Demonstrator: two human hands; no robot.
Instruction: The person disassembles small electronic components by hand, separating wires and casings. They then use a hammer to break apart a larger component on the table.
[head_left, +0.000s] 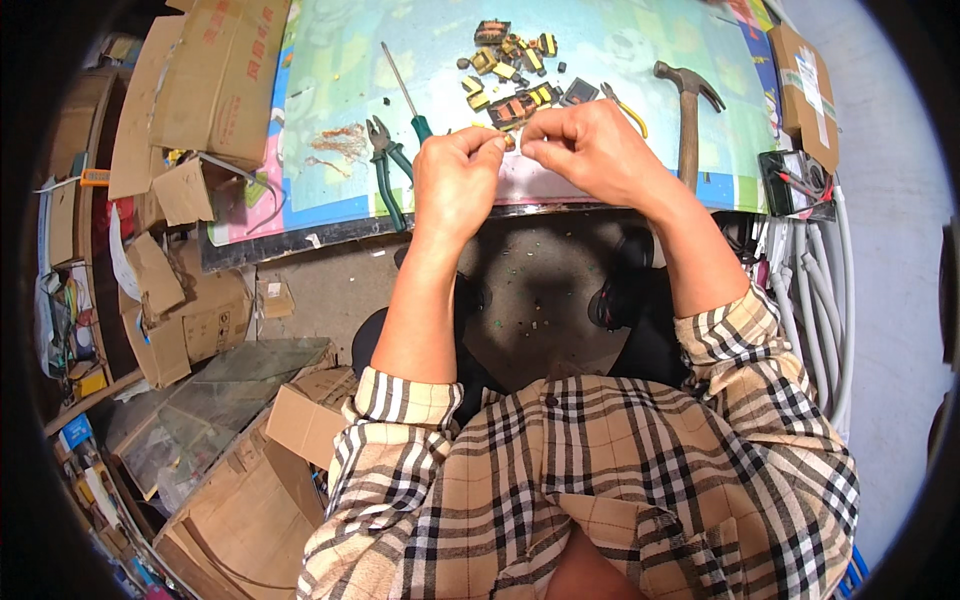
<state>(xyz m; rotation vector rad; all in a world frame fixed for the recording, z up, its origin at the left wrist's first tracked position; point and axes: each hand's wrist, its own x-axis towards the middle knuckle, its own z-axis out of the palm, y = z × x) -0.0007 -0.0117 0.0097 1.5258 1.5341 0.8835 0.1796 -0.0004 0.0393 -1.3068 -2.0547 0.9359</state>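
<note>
Over the table's near edge, my left hand [452, 190] is closed, its thumb and forefinger pinching a small yellowish-brown piece [510, 142]. My right hand [595, 150] faces it a short gap away, thumb and fingers pressed together; whatever they hold, if anything, is too small to make out. Just beyond both hands lies a black, yellow and orange block-like part [522, 104], with a small black square piece [580, 93] beside it. Farther back is a loose heap of yellow and black broken parts [505, 62].
Left of my hands lie a green-handled screwdriver [420, 126] and green-handled pliers [390, 170]. Yellow-handled pliers [627, 110] and a wooden-handled hammer [688, 125] lie right. Thin coppery strands [342, 140] are scattered on the table mat [330, 80]. Cardboard boxes [215, 90] crowd the left.
</note>
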